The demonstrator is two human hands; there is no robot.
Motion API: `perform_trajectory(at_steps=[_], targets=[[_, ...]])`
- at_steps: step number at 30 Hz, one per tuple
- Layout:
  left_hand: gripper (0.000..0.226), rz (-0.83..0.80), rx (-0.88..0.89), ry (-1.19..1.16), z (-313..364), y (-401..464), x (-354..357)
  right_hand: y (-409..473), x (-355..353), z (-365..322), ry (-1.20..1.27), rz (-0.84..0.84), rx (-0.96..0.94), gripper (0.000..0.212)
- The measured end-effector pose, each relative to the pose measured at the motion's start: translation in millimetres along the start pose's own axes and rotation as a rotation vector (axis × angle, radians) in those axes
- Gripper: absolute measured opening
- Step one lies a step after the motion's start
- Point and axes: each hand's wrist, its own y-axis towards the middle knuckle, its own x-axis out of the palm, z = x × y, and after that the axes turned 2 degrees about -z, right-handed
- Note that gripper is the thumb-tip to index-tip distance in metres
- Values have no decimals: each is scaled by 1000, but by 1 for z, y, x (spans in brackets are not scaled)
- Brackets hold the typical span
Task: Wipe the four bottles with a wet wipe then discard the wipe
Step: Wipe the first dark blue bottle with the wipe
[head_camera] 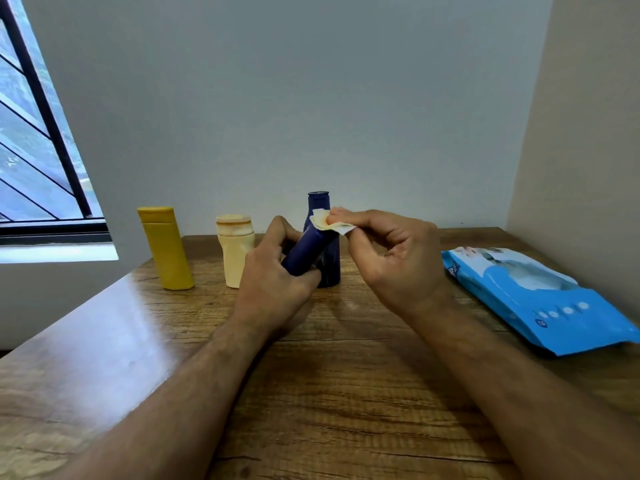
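Note:
My left hand (273, 271) grips a dark blue bottle (306, 249), tilted with its top up to the right, above the wooden table (346, 393). My right hand (391, 251) pinches a small white wet wipe (329, 221) against the upper end of that bottle. Right behind it a second dark blue bottle (327, 268) stands upright, partly hidden by the held one. To the left stand a cream bottle (235, 254) and a yellow bottle (168, 249), both upright near the table's far edge.
A blue pack of wet wipes (540, 299) lies flat on the table at the right, close to the side wall. A window with a dark frame (45, 133) is at the far left. A grey wall runs behind the table.

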Motion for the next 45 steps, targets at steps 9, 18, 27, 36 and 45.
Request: perform_trajectory(at_steps=[9, 18, 27, 36, 45], targets=[[39, -88, -41, -122, -9, 0, -4, 6, -1, 1, 26, -71, 172, 21], [70, -410, -461, -806, -1, 2, -2, 14, -7, -2, 138, -19, 322, 14], [48, -342, -610, -1093, 12, 2, -2, 14, -13, 17, -127, -20, 436, 16], [41, -334, -571, -1186, 5, 1, -7, 14, -17, 15, -486, -187, 511, 21], [36, -242, -369, -771, 5, 1, 6, 16, -22, 9, -525, -323, 548, 14]])
